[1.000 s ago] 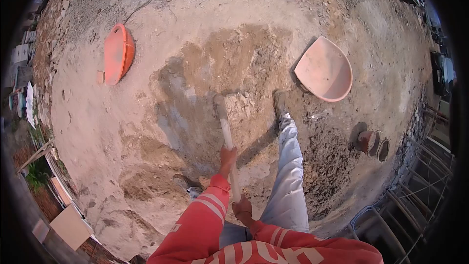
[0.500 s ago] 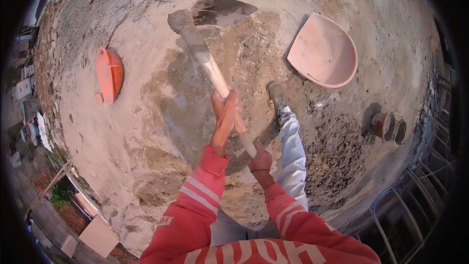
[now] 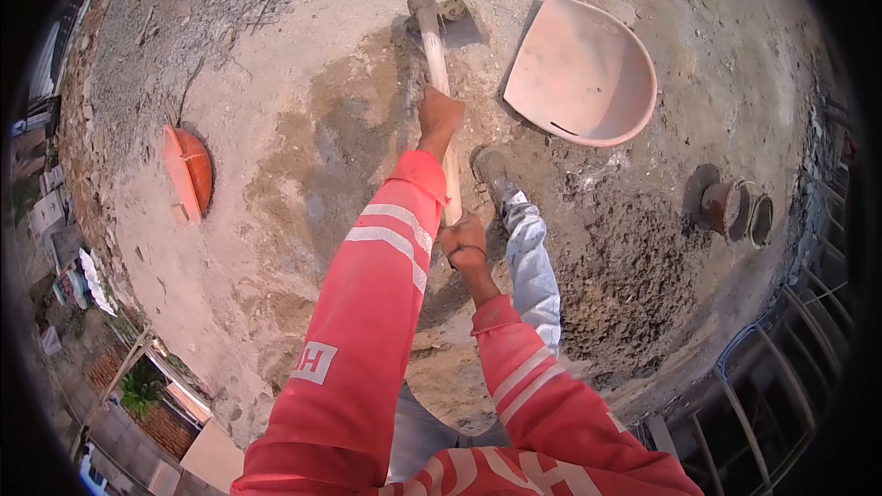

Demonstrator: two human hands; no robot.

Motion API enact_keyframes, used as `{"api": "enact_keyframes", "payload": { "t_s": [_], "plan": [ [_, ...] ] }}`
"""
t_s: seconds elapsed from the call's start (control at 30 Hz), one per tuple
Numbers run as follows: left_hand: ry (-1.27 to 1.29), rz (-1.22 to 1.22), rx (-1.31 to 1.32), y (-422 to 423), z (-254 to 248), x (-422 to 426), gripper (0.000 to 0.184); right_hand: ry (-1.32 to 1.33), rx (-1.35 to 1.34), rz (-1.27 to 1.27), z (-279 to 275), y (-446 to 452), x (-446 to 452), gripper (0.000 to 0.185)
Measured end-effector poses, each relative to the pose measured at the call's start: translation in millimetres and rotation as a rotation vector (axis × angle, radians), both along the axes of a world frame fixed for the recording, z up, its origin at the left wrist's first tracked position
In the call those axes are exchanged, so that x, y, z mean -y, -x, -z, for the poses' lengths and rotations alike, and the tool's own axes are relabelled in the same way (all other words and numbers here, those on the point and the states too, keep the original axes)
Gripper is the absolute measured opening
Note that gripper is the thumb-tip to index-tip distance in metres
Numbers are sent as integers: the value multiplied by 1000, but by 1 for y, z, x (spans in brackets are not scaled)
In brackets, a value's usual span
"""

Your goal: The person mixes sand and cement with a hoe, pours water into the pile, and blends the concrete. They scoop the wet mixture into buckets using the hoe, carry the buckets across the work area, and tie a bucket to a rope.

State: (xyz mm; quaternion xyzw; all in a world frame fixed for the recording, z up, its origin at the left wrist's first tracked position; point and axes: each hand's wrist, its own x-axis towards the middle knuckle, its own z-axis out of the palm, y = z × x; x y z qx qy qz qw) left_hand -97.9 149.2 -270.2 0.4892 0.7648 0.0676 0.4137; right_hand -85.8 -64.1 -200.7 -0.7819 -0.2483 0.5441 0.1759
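A hoe with a pale wooden handle (image 3: 435, 61) reaches away from me, its muddy head (image 3: 459, 26) down at the ground beyond the damp patch. My left hand (image 3: 441, 117) is wrapped round the middle of the handle. Nearer my body, my right hand (image 3: 463, 237) is closed round the handle's end, a dark band on its wrist. Wet, brown soil (image 3: 340, 156) spreads beneath the handle. My one visible foot (image 3: 494, 176) stands right of the handle, below a light trouser leg.
A pale scoop-shaped pan (image 3: 588, 73) lies at the upper right. An orange basin (image 3: 191, 173) is tipped at the left. Two round buckets (image 3: 728, 209) stand at the right beside a heap of dark, crumbly soil (image 3: 625, 276). Metal bars (image 3: 749, 422) line the lower right.
Both hands are farther forward than a second ago. The hoe head rose from near the feet, showed its blade at half a second ago, and is now down at the far ground.
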Motion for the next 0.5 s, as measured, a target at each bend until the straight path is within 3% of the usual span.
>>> {"api": "enact_keyframes", "payload": {
  "t_s": [0.1, 0.23, 0.3, 0.33, 0.37, 0.4, 0.43, 0.5],
  "plan": [
    [146, -80, 117, 40, -2, 32, 53, 105, 101, -81, -15, 27, 29, 33],
    [111, -33, -16, 82, 3, 113, 62, 155, 9, -60, -12, 75, 109, 35],
    [150, -79, 50, 105, -24, 157, 66, 204, 78, -105, -12, 93, 161, 38],
    [118, -78, 24, 116, -21, 192, 69, 227, 118, -128, -4, 100, 201, 40],
    [93, -83, -4, 126, -18, 232, 71, 284, -10, -86, -3, 108, 241, 40],
    [261, -138, 21, 137, -43, 263, 71, 351, -136, -44, -11, 114, 284, 41],
    [121, -122, -54, 146, -16, 326, 66, 425, -80, -112, -28, 120, 316, 39],
    [298, -294, 136, 168, -49, 396, 62, 474, 78, -313, -58, 122, 375, 35]
  ]
}}
